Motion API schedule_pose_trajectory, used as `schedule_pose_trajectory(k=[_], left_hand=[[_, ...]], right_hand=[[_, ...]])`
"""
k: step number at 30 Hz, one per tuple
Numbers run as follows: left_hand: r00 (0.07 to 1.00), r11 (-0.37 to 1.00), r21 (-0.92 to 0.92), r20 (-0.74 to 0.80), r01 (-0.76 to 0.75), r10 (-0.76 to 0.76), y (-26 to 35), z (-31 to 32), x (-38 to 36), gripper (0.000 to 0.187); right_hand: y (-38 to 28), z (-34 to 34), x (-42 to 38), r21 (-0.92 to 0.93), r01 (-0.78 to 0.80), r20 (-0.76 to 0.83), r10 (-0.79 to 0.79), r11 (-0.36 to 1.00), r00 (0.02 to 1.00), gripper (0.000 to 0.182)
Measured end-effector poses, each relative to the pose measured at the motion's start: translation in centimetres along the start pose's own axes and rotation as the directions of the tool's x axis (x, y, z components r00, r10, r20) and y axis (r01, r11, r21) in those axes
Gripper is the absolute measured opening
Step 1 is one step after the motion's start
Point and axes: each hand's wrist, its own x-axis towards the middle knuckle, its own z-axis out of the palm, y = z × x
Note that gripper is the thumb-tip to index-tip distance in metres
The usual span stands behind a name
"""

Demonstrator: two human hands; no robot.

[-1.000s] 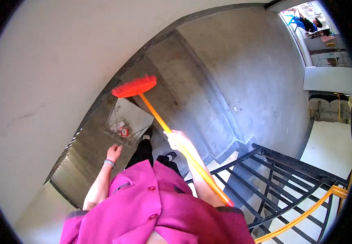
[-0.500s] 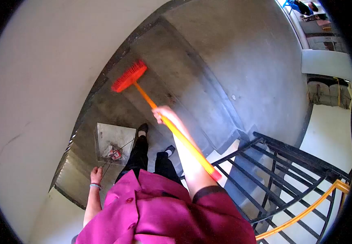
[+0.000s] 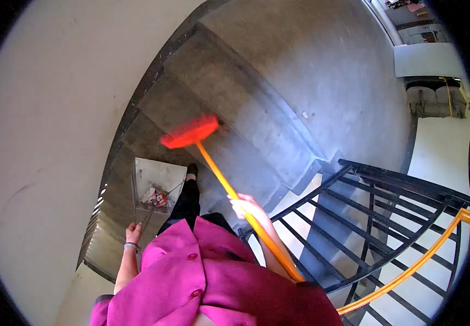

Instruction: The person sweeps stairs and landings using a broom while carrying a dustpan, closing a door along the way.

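An orange-handled broom [image 3: 218, 176] slants across the stairs, its red bristle head [image 3: 191, 132] blurred over a concrete step. My right hand [image 3: 246, 207] is wrapped round the middle of its handle. At the lower left, my left hand [image 3: 133, 233] is closed on the thin wire handle of a dustpan [image 3: 156, 169]. Red and white litter [image 3: 158, 196] lies inside the pan, near my foot.
Concrete steps [image 3: 235, 92] run from the upper middle down to the left. A pale wall [image 3: 45, 136] stands on the left. To the right is a black metal railing [image 3: 398, 187] with a yellow handrail [image 3: 420, 277].
The broom head has moved right and down, towards me. My right hand has come down and right with the handle. The dustpan and my left hand have shifted slightly right in the view.
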Motion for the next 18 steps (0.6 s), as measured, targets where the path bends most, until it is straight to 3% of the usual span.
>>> schedule_pose_trajectory(k=[1, 2, 3, 5, 6, 7, 8, 9, 10, 12, 14, 16, 18], left_hand=[[0.998, 0.997, 0.048, -0.010, -0.058, 0.059, 1.3, 0.4, -0.7, 0.027], [0.991, 0.986, 0.112, -0.031, -0.127, 0.131, 2.1, 0.2, -0.7, 0.028], [0.989, 0.982, 0.128, -0.039, -0.138, 0.144, 2.0, 0.3, -0.2, 0.028], [0.918, 0.864, 0.390, -0.098, -0.320, 0.384, 1.1, 0.0, 0.7, 0.029], [0.913, 0.854, 0.410, -0.106, -0.321, 0.395, 0.7, -0.2, 0.5, 0.029], [0.921, 0.920, 0.220, -0.150, -0.324, 0.360, 0.9, 0.2, 0.1, 0.029], [0.929, 0.945, 0.014, -0.179, -0.328, 0.325, 0.9, 0.8, -0.5, 0.028], [0.874, 0.897, 0.165, -0.211, -0.410, 0.438, 1.8, 1.3, -1.5, 0.031], [0.855, 0.887, 0.202, -0.244, -0.416, 0.457, 0.5, 0.6, -0.6, 0.032], [0.822, 0.851, 0.185, -0.223, -0.492, 0.524, -0.9, -0.4, 1.0, 0.030], [0.810, 0.815, 0.318, -0.189, -0.484, 0.555, -0.4, 0.0, 0.1, 0.031], [0.763, 0.742, 0.329, -0.091, -0.584, 0.640, 0.7, 0.8, -1.7, 0.032], [0.759, 0.743, 0.331, -0.108, -0.582, 0.642, 1.1, 1.0, -1.4, 0.032]], right_hand=[[0.1, -0.1, 2.5, -0.062, 0.065, 0.026, -0.064, 0.996, 0.998, 0.014], [-0.8, 0.6, 7.5, -0.107, 0.242, 0.198, -0.218, 0.964, 0.956, 0.017], [-1.3, 0.6, 10.5, -0.233, 0.275, 0.174, -0.239, 0.933, 0.956, 0.013], [-2.9, 1.6, 14.6, -0.313, 0.226, 0.137, -0.192, 0.922, 0.972, 0.012], [-2.5, 1.7, 16.3, -0.212, 0.176, 0.104, -0.157, 0.961, 0.982, 0.011], [-1.9, 1.2, 16.9, -0.188, 0.196, 0.106, -0.179, 0.962, 0.978, 0.011], [-0.8, 0.1, 16.7, -0.168, 0.224, 0.105, -0.208, 0.960, 0.972, 0.010], [0.7, -1.2, 15.6, -0.163, 0.256, 0.100, -0.242, 0.953, 0.965, 0.010], [2.7, -3.1, 13.9, -0.104, 0.311, 0.100, -0.301, 0.945, 0.948, 0.010], [7.9, -7.8, 11.9, -0.053, 0.357, 0.045, -0.355, 0.933, 0.934, 0.010], [13.4, -10.9, 7.0, 0.016, 0.382, -0.020, -0.382, 0.924, 0.924, 0.012], [19.3, -13.6, 2.8, 0.047, 0.426, -0.110, -0.419, 0.903, 0.901, 0.014], [23.5, -14.8, -1.5, 0.215, 0.390, -0.187, -0.355, 0.895, 0.916, 0.016]])
